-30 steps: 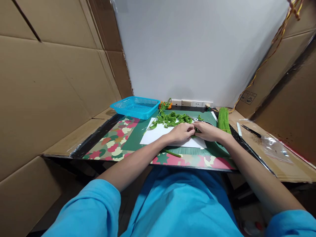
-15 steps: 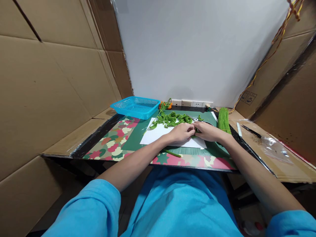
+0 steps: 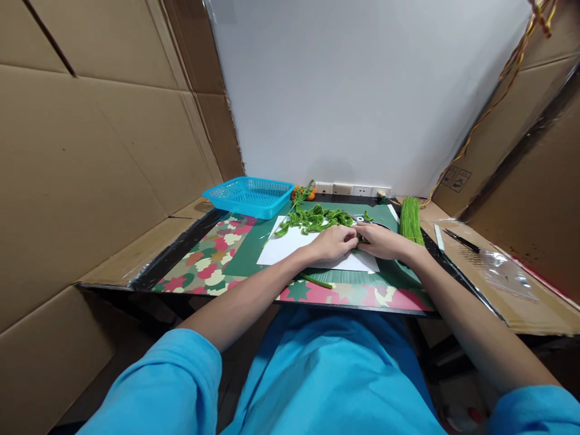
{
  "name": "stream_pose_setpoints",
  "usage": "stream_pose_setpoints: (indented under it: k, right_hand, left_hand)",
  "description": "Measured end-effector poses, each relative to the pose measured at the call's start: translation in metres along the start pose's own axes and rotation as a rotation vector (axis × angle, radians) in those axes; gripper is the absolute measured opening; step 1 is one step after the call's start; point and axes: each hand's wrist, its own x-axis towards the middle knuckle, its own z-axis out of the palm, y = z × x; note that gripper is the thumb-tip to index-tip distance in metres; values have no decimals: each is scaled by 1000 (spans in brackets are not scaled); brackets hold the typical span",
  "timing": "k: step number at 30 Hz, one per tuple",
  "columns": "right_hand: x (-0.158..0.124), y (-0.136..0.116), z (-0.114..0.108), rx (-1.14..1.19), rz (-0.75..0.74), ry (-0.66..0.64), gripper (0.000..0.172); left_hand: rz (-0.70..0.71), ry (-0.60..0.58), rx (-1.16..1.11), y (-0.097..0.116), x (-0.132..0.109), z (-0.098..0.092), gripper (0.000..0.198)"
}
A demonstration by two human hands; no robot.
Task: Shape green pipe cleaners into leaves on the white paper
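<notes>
Our left hand and right hand meet, fingers narrowed on a fuzzy green piece, mostly hidden, over white paper. Just beyond, we see bright green, velvety curled loops loosely heaped.

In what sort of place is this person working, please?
Probably a small handicraft workstation: cardboard screens both sides, curled green pieces lie heaped in the middle, and a bundle of fuzzy green strips lies farther right.

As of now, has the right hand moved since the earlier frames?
No: the right hand sits at the same place against the wall sockets, no visible shift.
</notes>
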Motion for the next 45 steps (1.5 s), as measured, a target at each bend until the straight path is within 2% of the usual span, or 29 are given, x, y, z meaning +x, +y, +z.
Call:
stream_pose_setpoints:
  k: [45]
  right_hand:
    - [1, 2, 3, -14, 1, 1, 12]
  left_hand:
    - [13, 0, 53, 2, -1, 0, 24]
